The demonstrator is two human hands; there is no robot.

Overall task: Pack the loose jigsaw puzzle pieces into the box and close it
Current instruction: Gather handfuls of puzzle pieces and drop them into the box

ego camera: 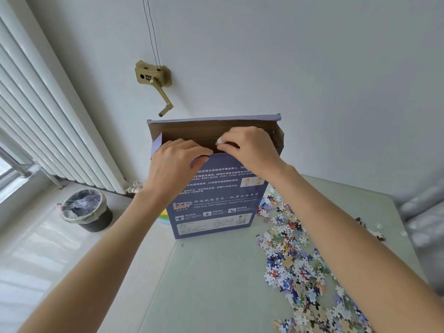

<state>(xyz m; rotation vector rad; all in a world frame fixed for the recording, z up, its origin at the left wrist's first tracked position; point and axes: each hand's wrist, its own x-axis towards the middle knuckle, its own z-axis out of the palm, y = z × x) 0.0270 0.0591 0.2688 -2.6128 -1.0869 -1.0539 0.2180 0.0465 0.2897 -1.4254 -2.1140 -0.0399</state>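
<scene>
Both hands work at the mouth of the upright puzzle box (217,200): the left hand (176,162) pinches the front panel's top edge, while the right hand (249,150) curls its fingers over that edge; whether it holds a piece I cannot tell. Standing at twelve o'clock on the table (216,284), the box has its top flap (213,120) raised. Thin cardboard like this looks light and easily bent, so gripping near the corners seems wisest. Loose jigsaw pieces (300,260) sprawl from three to five o'clock, small, slippery, best scooped in handfuls.
</scene>
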